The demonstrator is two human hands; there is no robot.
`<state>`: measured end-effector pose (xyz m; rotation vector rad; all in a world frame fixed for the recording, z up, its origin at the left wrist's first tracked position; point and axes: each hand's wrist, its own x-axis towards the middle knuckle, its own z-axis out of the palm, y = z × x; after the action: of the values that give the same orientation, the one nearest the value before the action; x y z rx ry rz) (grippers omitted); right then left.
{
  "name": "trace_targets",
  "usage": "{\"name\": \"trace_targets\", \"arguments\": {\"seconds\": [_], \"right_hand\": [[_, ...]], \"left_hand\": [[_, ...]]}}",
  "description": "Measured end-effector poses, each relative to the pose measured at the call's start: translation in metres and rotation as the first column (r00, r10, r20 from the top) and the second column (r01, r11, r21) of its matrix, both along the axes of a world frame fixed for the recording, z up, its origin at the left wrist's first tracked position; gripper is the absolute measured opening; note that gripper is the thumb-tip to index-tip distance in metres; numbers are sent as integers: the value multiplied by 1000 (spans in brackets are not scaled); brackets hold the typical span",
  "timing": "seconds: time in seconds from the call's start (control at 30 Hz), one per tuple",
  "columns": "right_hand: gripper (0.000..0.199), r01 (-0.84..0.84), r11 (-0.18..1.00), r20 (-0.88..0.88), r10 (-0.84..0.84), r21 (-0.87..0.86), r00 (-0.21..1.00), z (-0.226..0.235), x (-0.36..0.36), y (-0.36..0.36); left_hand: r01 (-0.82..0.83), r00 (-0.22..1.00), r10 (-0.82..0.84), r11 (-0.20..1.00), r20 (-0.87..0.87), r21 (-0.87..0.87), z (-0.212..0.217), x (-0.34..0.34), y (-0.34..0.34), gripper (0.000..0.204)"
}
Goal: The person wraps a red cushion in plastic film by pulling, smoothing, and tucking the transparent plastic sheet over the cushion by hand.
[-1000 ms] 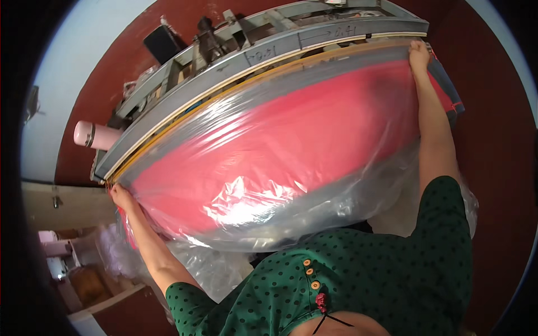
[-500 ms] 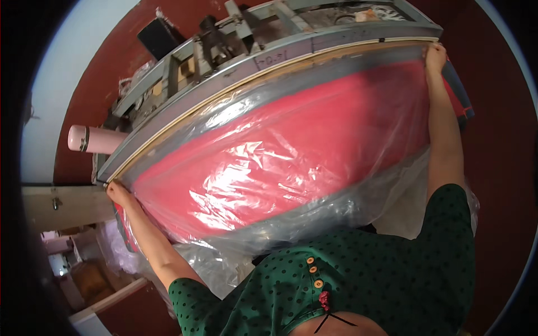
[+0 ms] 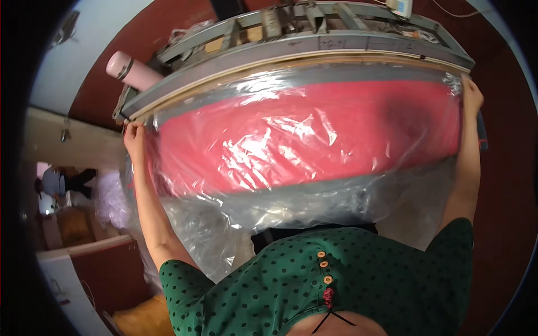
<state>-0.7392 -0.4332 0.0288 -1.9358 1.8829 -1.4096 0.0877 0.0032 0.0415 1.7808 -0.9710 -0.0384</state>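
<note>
Clear plastic film (image 3: 269,140) lies over a red panel with grey borders (image 3: 342,134), stretched across in front of me. My left hand (image 3: 134,139) is closed at the film's left edge, close to the near left corner of a grey metal frame (image 3: 235,73). At the opposite end, my right hand (image 3: 472,95) pinches the film's right edge beside the frame's right corner. Both arms are stretched out. A thin pale strip (image 3: 269,63) runs along the frame's near side. Loose film hangs in folds toward my body.
A pink bottle (image 3: 131,70) lies by the frame's left end. Metal crossbars (image 3: 272,23) span the frame. To the left are a cabinet (image 3: 106,274), a lilac plastic bag (image 3: 112,199) and, farther off, another person (image 3: 56,182). Dark red floor borders the right side.
My view has turned, so the frame lies more level. Both hands remain by the frame's corners, with the film drawn between them. The other person has come into view at left.
</note>
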Motion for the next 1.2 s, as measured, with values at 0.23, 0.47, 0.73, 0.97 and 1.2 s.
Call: {"name": "trace_targets", "arguments": {"seconds": [0.23,0.47,0.73,0.97,1.2], "right_hand": [[42,334,924,-377,-382,-187,844,-14,-97,22],[29,-783,615,-58,782,-91,621,87,320,185],[23,-989,-141,-57,989,-49,-138,56,515,308],[10,-875,336,313,839,348,446,24,363,220],[31,-53,986,32,49,157,998,-6,-99,63]], "left_hand": [[117,993,-118,990,-5,-76,57,-107,51,8],[202,979,-206,968,-10,-147,84,-168,118,9],[304,951,-307,949,25,78,115,-222,136,12],[671,703,-303,584,-643,458,12,-202,178,14],[573,816,-325,349,-478,741,-58,-137,183,12]]}}
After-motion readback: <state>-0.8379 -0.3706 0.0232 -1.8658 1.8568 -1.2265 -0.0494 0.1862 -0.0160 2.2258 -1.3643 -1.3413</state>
